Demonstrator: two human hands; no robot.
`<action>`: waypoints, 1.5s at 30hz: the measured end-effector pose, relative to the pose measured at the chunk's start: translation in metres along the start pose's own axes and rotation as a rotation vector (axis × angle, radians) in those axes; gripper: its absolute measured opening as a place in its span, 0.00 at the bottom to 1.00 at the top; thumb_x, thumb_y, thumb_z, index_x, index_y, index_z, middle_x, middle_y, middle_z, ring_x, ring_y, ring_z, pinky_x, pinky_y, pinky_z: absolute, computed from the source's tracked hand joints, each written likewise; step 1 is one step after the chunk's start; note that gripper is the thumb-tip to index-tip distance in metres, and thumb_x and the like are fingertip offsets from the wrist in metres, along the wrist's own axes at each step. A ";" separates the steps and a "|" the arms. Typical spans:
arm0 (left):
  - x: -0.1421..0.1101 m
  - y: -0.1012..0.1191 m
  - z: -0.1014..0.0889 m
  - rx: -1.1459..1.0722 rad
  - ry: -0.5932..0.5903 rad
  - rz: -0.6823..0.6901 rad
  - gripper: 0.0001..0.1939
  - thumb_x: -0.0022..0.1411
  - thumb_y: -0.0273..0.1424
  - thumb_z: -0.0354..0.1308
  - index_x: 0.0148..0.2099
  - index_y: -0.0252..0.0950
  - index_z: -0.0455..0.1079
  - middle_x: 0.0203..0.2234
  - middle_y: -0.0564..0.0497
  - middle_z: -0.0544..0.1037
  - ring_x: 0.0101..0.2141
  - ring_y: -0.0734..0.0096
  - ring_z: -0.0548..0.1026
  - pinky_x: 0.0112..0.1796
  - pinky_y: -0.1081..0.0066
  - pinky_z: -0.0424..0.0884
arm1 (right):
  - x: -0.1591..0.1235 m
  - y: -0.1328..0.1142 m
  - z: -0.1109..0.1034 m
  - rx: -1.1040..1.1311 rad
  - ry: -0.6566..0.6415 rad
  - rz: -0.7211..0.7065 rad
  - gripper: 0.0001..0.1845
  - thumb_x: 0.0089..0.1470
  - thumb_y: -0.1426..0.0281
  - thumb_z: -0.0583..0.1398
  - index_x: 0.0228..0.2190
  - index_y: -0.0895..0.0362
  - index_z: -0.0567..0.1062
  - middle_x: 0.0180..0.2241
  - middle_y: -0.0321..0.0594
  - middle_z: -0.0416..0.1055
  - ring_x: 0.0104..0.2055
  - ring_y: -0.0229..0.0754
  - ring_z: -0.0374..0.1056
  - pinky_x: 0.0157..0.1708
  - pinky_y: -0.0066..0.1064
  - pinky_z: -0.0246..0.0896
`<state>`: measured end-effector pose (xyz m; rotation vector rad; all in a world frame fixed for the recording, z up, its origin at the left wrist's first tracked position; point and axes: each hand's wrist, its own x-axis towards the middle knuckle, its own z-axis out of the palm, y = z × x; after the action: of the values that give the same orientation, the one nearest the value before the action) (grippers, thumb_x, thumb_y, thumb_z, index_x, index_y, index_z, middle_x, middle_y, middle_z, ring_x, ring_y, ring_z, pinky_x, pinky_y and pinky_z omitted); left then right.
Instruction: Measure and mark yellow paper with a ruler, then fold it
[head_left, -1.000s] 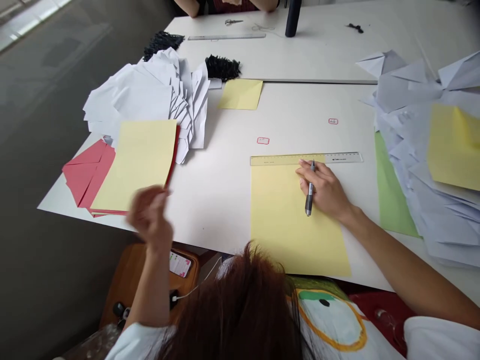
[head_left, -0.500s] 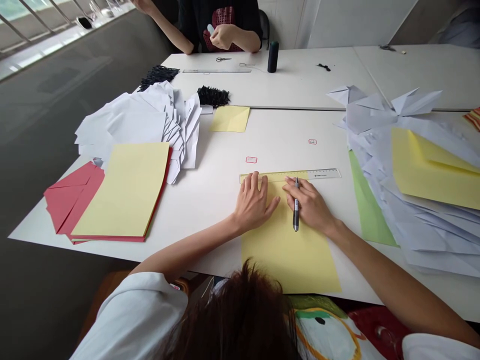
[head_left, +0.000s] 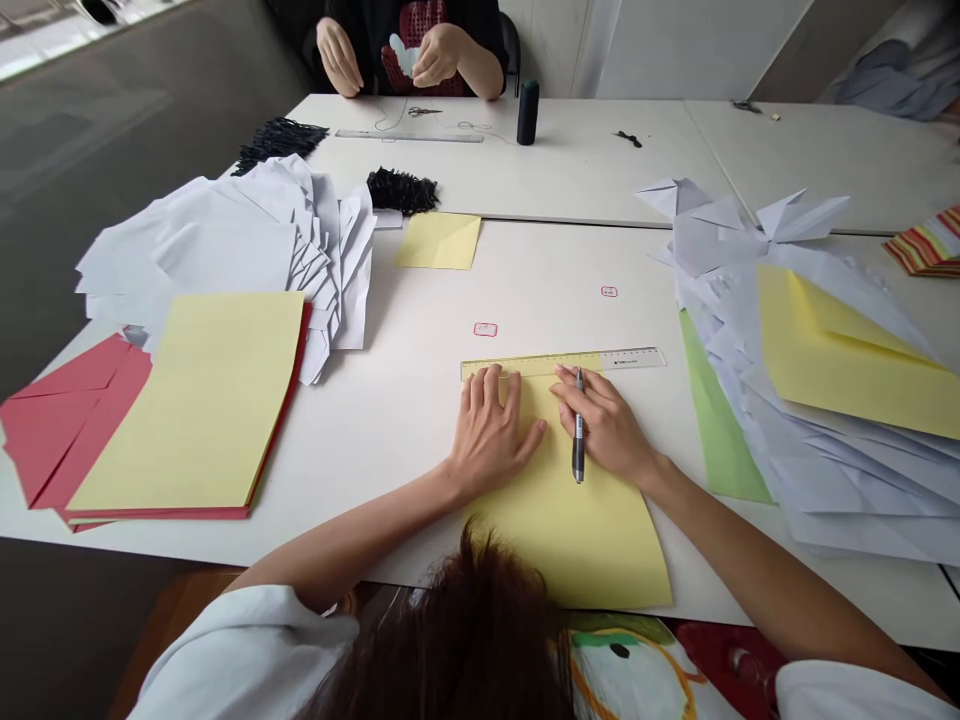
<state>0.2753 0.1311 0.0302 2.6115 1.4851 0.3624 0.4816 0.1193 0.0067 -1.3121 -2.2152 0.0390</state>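
Observation:
My left hand (head_left: 491, 435) lies flat on a pale yellow paper sheet (head_left: 577, 545), fingers spread and fingertips near a clear plastic ruler (head_left: 626, 358). The ruler lies across the sheet's far edge. My right hand (head_left: 604, 425) grips a dark pen (head_left: 578, 450), its tip hidden under my fingers close to the ruler. The right fingers also rest on the ruler's near edge. The sheet's lower end reaches the table's front edge.
A yellow sheet stack on red paper (head_left: 187, 405) and white folded paper (head_left: 247, 250) lie left; a large paper pile (head_left: 825, 420) lies right. Across the table, a co-worker's hands (head_left: 416, 55) hold something pale behind scissors (head_left: 424, 111) and a dark bottle (head_left: 527, 112).
The view has shifted slightly, so the table sits lower and further left. Both hands stay on the ruler and sheet, and the co-worker's hands have moved apart slightly.

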 end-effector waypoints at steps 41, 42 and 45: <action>-0.003 0.002 0.009 -0.077 0.006 -0.004 0.38 0.68 0.49 0.47 0.68 0.24 0.53 0.63 0.25 0.55 0.65 0.34 0.52 0.61 0.41 0.55 | -0.001 -0.001 -0.002 0.056 -0.018 0.042 0.18 0.60 0.78 0.56 0.50 0.55 0.73 0.61 0.49 0.69 0.63 0.54 0.64 0.59 0.52 0.66; -0.003 0.002 0.009 -0.079 0.005 -0.005 0.38 0.68 0.49 0.47 0.68 0.24 0.54 0.63 0.25 0.55 0.65 0.34 0.52 0.61 0.41 0.55 | -0.001 -0.001 -0.003 0.055 -0.018 0.041 0.17 0.60 0.78 0.55 0.50 0.55 0.73 0.61 0.50 0.69 0.63 0.54 0.64 0.59 0.52 0.66; -0.003 0.002 0.009 -0.091 0.008 -0.007 0.38 0.68 0.49 0.48 0.68 0.25 0.54 0.63 0.25 0.56 0.65 0.35 0.52 0.61 0.41 0.55 | 0.000 -0.001 -0.003 0.052 -0.018 0.041 0.17 0.61 0.78 0.55 0.50 0.55 0.73 0.61 0.50 0.69 0.63 0.54 0.64 0.59 0.53 0.67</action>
<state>0.2774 0.1274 0.0215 2.5364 1.4445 0.4303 0.4824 0.1177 0.0094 -1.3334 -2.1877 0.1240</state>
